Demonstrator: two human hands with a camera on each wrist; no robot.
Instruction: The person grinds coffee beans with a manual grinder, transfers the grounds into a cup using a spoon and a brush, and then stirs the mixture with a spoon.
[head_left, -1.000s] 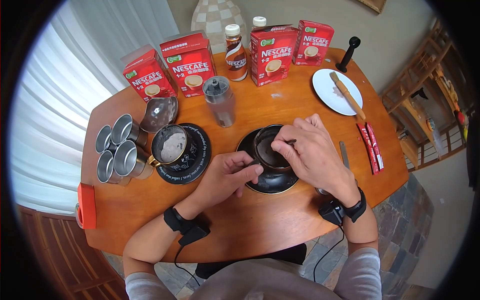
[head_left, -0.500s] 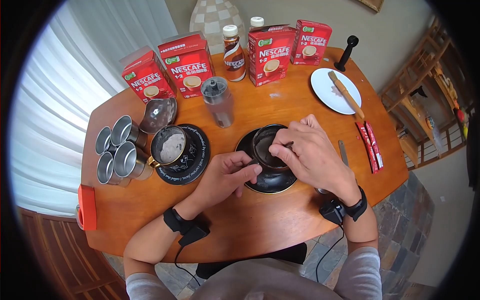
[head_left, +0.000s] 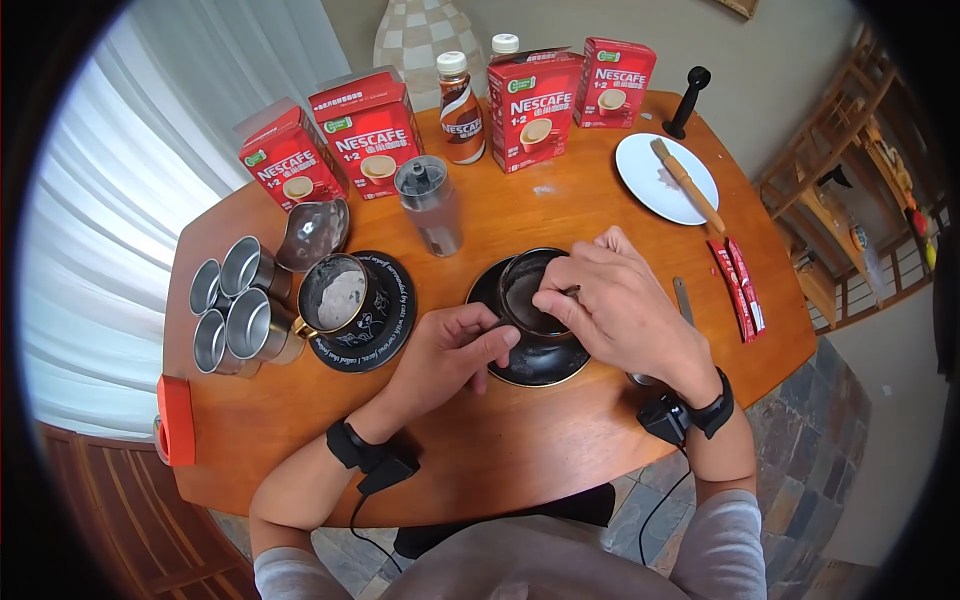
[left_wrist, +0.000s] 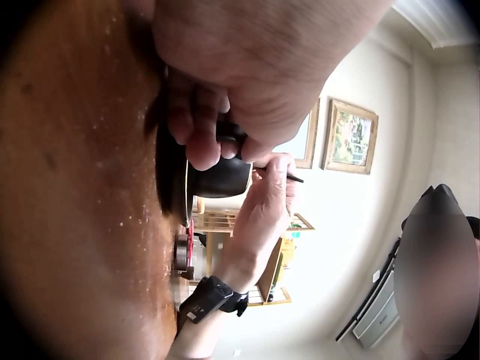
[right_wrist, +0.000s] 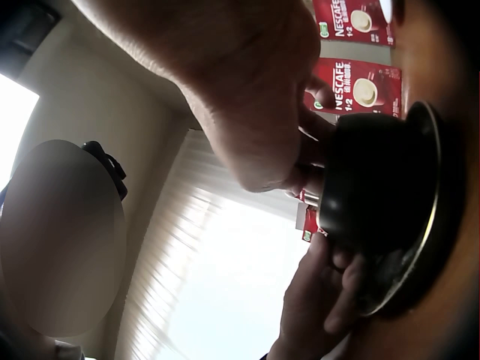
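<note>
A black cup [head_left: 522, 290] with a thin gold rim stands on a black saucer [head_left: 545, 366], dark contents inside it. The left hand [head_left: 455, 352] pinches the cup's handle between thumb and fingers. Over the cup's right side, the right hand [head_left: 625, 305] grips a thin dark utensil [left_wrist: 291, 177], whose end juts out past the fingers in the left wrist view; its lower part is hidden. In the right wrist view the cup [right_wrist: 375, 180] sits upright between both hands.
At left are a second cup [head_left: 372, 318] holding greyish powder, several metal cups [head_left: 258, 325] and a glass bowl [head_left: 312, 236]. Behind stand a grinder [head_left: 430, 205], bottles [head_left: 461, 110] and red boxes [head_left: 534, 110]. Right: a white plate [head_left: 645, 180] with brush, red sachets [head_left: 738, 290].
Both hands keep their hold. The right hand has shifted slightly over the cup, and the head view has turned a little.
</note>
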